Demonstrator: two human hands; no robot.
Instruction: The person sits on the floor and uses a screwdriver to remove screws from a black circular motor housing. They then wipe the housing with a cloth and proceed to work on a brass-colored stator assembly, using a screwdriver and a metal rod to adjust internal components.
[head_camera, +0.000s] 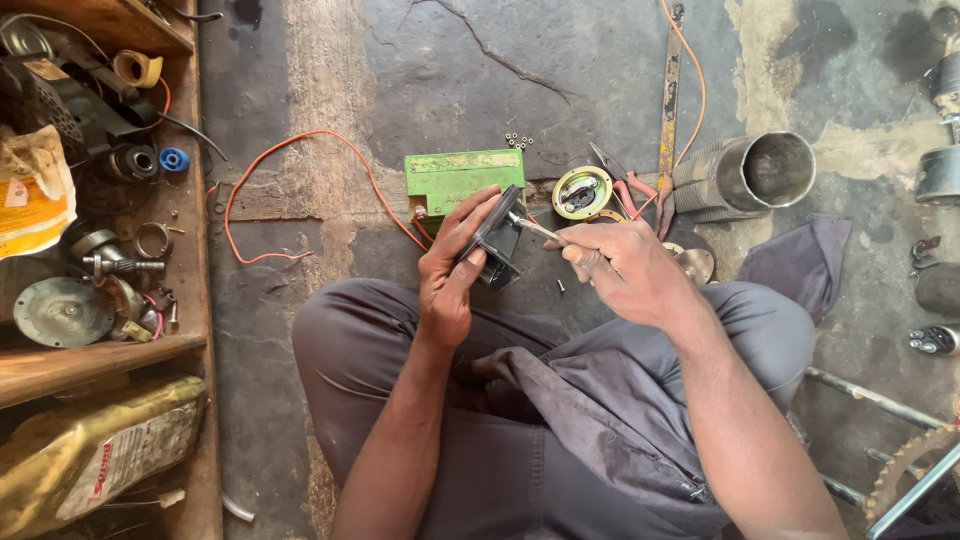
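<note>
The person sits cross-legged on a cracked concrete floor (480, 70), both hands raised over the lap. The left hand (452, 270) is wrapped around a small black boxy part (497, 240), fingers curled over its upper edge and thumb pressed on the near face, so the part sits tilted in a firm hold. The right hand (620, 270) pinches a thin metal tool (535, 228) (a screwdriver or probe, hard to tell which) between thumb and fingers; its tip touches the black part's top right edge. The part thus lies in the left palm, just left of the right hand's fingertips.

Just beyond the hands a green box-shaped battery (462, 178) rests on the floor, an orange wire (290, 150) looping away to its left. To its right lie a round metal disc (582, 192), red-handled pliers (628, 185) and a ribbed metal cylinder (750, 175). A wooden shelf (190, 200) of spare parts stands at the left.
</note>
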